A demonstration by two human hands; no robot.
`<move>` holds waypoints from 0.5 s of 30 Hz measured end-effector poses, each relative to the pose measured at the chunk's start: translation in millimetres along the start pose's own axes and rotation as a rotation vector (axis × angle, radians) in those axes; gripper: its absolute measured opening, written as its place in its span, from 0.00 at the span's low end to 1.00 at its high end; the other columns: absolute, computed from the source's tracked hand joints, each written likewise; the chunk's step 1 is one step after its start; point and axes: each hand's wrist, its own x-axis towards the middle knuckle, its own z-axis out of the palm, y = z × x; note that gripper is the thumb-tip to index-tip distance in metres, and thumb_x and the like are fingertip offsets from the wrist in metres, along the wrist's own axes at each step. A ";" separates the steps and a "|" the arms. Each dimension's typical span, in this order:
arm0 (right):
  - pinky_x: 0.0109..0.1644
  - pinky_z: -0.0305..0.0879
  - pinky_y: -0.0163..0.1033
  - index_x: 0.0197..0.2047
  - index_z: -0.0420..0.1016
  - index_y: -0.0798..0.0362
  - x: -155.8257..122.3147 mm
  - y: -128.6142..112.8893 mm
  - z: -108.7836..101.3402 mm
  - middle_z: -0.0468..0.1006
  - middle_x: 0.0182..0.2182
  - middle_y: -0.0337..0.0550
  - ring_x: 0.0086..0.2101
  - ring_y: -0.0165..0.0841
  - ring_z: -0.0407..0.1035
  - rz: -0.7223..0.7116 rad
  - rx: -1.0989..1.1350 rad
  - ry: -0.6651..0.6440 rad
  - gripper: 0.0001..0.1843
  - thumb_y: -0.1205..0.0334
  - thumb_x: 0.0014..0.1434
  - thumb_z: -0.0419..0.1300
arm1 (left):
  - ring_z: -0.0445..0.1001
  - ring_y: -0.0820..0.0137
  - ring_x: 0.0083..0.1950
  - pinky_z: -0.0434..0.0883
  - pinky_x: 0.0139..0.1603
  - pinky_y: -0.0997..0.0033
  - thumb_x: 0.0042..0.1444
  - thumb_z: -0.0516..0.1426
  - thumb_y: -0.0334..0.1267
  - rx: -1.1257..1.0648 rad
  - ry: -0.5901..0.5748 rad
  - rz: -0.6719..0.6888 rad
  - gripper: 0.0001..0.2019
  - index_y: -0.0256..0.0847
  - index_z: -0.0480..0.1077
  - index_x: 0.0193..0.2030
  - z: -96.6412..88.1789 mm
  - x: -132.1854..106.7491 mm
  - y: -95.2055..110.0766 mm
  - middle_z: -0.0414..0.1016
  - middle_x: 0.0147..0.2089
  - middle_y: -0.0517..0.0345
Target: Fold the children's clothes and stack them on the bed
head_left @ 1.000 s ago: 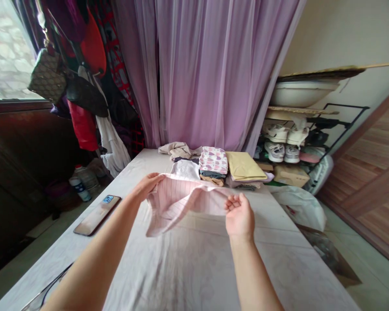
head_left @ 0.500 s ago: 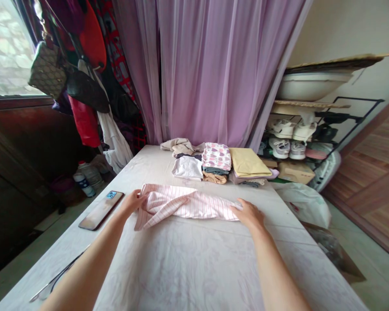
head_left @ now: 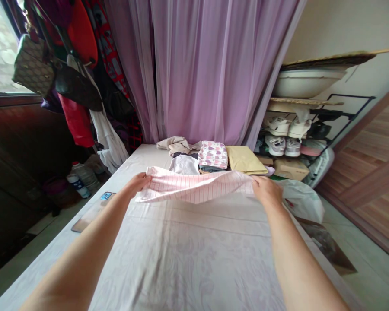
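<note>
A pink-and-white striped cloth garment (head_left: 194, 186) stretches across the far part of the sheet-covered table, lifted at its ends. My left hand (head_left: 136, 183) pinches its left end. My right hand (head_left: 266, 191) grips its right end. Behind it lie a white garment (head_left: 184, 164), a folded heart-print stack (head_left: 213, 154), a folded yellow cloth (head_left: 244, 159) and a crumpled beige cloth (head_left: 176, 146). The garment's raised edge partly hides the lower parts of these piles.
A phone (head_left: 92, 216) lies at the table's left edge, partly behind my left forearm. A white plastic bag (head_left: 301, 201) sits beyond the right edge, near a shoe rack (head_left: 288, 138) and a cardboard box (head_left: 290, 169). A lilac curtain (head_left: 194, 69) hangs behind the table.
The striped garment has risen off the sheet and now hangs stretched between my hands. My right hand has moved right and farther away, and my left hand has lifted.
</note>
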 end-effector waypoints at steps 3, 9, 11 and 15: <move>0.42 0.63 0.44 0.38 0.83 0.45 -10.4 -1.4 15.7 0.83 0.39 0.47 0.38 0.40 0.73 -0.039 -0.047 -0.178 0.15 0.65 0.57 0.54 | 0.77 0.58 0.46 0.71 0.39 0.67 0.50 0.60 0.44 0.149 0.069 0.042 0.20 0.37 0.71 0.49 15.2 -5.5 -7.0 0.77 0.45 0.45; 0.44 0.65 0.42 0.40 0.83 0.51 -34.6 2.9 26.4 0.83 0.39 0.49 0.39 0.41 0.74 0.034 0.221 0.025 0.18 0.61 0.56 0.53 | 0.65 0.54 0.65 0.61 0.65 0.55 0.55 0.60 0.44 0.410 0.001 0.482 0.22 0.42 0.71 0.56 50.1 -47.0 -26.6 0.67 0.65 0.44; 0.44 0.67 0.41 0.40 0.83 0.52 -38.2 8.3 23.3 0.83 0.38 0.48 0.39 0.41 0.74 0.164 0.398 0.115 0.18 0.59 0.53 0.54 | 0.65 0.53 0.65 0.59 0.66 0.52 0.53 0.62 0.49 0.504 -0.189 0.717 0.25 0.45 0.71 0.57 61.2 -63.5 -33.7 0.69 0.64 0.45; 0.42 0.68 0.41 0.46 0.79 0.56 -46.3 24.6 19.2 0.82 0.37 0.50 0.36 0.40 0.73 0.466 0.601 0.284 0.23 0.57 0.49 0.54 | 0.63 0.50 0.67 0.57 0.66 0.45 0.50 0.65 0.48 0.593 -0.355 0.834 0.26 0.49 0.73 0.56 74.3 -82.4 -45.4 0.67 0.66 0.47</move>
